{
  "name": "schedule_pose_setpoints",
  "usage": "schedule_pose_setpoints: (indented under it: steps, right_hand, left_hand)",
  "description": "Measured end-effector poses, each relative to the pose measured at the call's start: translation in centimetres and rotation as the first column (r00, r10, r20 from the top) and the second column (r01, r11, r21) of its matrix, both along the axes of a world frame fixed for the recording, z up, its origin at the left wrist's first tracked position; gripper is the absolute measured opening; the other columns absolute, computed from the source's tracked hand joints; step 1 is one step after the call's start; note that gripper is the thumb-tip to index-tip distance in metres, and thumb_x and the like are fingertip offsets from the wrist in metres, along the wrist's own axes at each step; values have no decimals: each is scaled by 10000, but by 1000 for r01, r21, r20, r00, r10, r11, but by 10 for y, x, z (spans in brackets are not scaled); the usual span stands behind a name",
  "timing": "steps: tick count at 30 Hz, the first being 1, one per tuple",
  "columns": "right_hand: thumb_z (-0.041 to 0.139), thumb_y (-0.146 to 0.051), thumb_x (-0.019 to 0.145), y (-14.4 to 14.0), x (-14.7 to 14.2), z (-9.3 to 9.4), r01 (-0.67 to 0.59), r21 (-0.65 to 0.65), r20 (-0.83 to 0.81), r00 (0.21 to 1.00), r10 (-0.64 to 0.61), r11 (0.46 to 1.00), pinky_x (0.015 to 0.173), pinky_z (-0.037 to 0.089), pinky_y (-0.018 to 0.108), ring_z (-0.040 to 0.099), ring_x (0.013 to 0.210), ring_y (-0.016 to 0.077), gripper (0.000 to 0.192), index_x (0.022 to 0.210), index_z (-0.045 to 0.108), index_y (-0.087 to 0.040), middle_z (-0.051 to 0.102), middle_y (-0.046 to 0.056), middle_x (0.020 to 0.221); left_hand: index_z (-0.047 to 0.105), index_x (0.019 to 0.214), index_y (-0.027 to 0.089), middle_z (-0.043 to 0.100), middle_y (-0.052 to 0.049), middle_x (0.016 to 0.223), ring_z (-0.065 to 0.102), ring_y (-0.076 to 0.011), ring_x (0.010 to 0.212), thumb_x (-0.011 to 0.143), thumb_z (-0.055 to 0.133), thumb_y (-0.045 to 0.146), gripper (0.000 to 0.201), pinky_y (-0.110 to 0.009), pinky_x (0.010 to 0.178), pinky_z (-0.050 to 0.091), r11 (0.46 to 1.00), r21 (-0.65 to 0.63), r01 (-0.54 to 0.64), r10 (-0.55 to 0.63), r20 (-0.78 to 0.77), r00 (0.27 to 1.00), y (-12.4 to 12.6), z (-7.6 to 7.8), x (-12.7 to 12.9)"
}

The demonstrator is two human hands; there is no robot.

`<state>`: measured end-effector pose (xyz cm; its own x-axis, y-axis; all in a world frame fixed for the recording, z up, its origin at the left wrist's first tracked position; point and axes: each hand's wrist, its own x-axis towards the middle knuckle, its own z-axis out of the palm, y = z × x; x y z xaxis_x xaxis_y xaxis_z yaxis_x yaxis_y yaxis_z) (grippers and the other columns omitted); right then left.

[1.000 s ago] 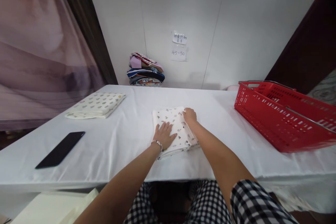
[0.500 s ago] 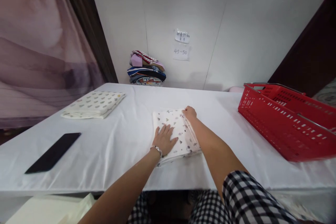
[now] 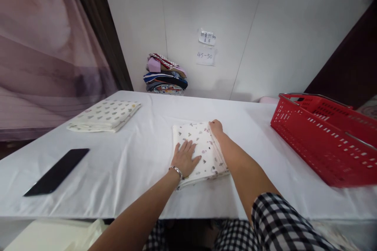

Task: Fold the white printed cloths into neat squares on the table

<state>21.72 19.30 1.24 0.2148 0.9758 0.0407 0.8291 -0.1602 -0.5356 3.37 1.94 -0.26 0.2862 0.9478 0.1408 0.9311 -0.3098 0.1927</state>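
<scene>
And my right hand (image 3: 217, 127) has edged a touch outward at the far right corner of the printed cloth (image 3: 208, 157), where a small red motif now shows more clearly beside my fingers! My left hand (image 3: 186, 159) holds its place, pressed flat. My view has shifted a little too, so the red basket (image 3: 326, 143) sits farther right in it.

Now the hands: the left lies wide open, fingers spread, palm down on the cloth, gripping nothing. The right is curled in at that corner, touching it; its fingertips are hidden, so whether they pinch the fabric I can't tell.

The cloth lies folded near the middle of the white-covered desk (image 3: 141, 157), between a black phone (image 3: 57, 172) on my left and the basket.
</scene>
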Motion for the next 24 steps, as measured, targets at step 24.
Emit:
schedule_pose_setpoints:
  steps: [24]
  right_hand:
    - [428,-388,885,-39,-37,10,-528,149,289,832,474,836,1039,239,349,308,1291,221,432,1251,468,-162,426,108,1365]
  left_hand:
    - [374,1366,226,323,-45,1457,207,-249,1362,874,256,567,610,-511,1109,104,1000,27,-12,12,0,1000,2,-2,1]
